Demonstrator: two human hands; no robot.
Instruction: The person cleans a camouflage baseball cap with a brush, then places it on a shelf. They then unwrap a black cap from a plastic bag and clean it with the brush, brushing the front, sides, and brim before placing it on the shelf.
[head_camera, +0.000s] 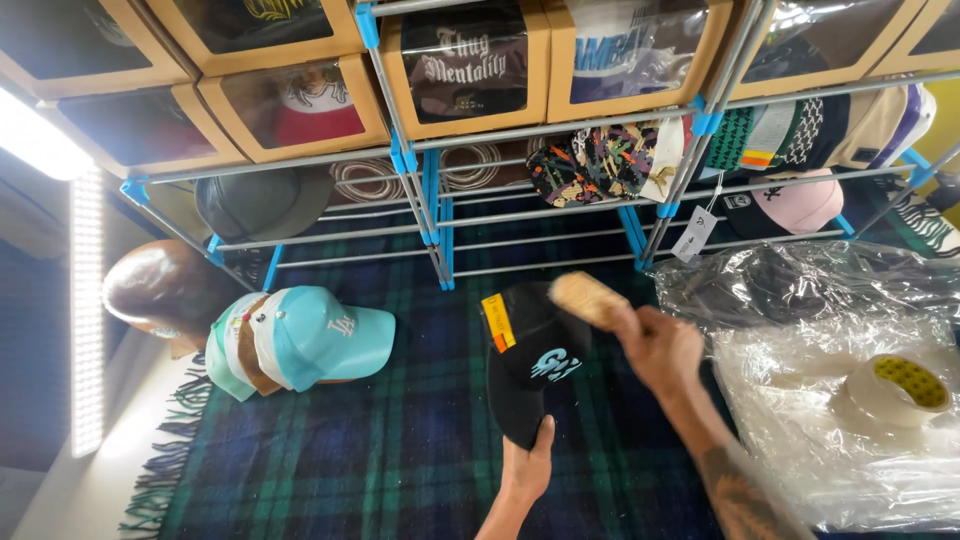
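Black baseball cap with a pale blue emblem (535, 360) is held above a dark green plaid blanket (400, 450), the left hand (527, 465) gripping its brim from below. The right hand (660, 350), fingers closed around a tan bristle brush (588, 298), sits at the crown; short, light strokes would likely suit best.

Teal caps (320, 345) beside rack (440, 215), tape roll (895, 390)
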